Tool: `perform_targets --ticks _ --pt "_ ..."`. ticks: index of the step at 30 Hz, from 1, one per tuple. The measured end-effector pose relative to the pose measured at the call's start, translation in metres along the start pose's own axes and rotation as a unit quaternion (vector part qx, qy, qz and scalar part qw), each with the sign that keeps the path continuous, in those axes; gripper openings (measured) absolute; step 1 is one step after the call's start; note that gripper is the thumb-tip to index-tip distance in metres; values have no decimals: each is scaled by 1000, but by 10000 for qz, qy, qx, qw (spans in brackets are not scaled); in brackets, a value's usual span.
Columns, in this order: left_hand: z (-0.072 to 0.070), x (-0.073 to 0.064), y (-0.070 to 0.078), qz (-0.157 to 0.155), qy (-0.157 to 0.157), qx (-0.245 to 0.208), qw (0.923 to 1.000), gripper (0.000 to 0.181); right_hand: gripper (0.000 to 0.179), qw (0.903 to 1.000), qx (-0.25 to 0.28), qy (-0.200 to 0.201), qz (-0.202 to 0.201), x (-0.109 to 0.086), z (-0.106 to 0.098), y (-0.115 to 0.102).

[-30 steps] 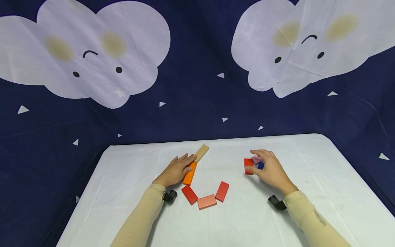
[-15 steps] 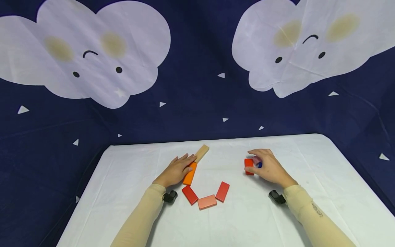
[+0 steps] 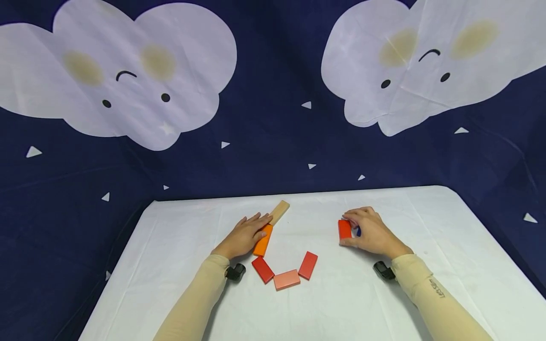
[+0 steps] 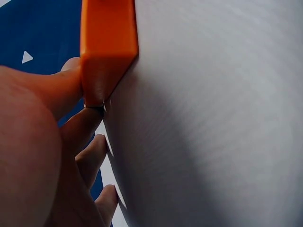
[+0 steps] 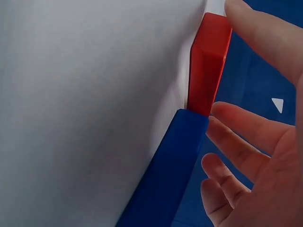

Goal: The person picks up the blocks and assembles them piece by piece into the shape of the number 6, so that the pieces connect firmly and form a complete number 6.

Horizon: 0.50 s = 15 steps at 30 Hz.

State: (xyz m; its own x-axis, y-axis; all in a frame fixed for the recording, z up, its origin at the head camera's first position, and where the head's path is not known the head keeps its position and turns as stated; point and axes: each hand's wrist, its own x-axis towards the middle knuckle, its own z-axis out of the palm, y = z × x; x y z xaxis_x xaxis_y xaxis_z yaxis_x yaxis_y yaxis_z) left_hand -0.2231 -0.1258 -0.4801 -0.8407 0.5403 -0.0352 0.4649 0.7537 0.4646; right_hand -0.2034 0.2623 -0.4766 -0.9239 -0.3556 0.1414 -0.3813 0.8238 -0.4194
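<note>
Right hand [image 3: 372,233] has closed in, thumb and fingertips now apparently clamped on opposite ends of the red block [image 3: 344,229], on the right half of the worktop [image 3: 332,308]. Getting hold of it looks like the step in hand; lifting would call for a firm pinch. Its long axis points away from the person. Just beside it lies the blue block [image 5: 161,175]. The left hand [image 3: 241,239] rests straight-fingered on the orange block [image 3: 262,246], which slants far-right towards the tan block [image 3: 279,211].

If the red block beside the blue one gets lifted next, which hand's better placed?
Right, I'd say: the right hand has its thumb and fingers at opposite ends of that red block. The left hand is farther off, resting at the orange block.
</note>
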Motion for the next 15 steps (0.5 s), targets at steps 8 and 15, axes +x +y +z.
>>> perform_targets --ticks 8,15 --pt "1 0 -2 -60 -45 -10 10000 51 70 9998 -158 -88 -48 0 -1 -2" --pt "2 0 -2 -82 -45 6 10000 51 65 9995 -251 -169 -75 -2 -1 -3"
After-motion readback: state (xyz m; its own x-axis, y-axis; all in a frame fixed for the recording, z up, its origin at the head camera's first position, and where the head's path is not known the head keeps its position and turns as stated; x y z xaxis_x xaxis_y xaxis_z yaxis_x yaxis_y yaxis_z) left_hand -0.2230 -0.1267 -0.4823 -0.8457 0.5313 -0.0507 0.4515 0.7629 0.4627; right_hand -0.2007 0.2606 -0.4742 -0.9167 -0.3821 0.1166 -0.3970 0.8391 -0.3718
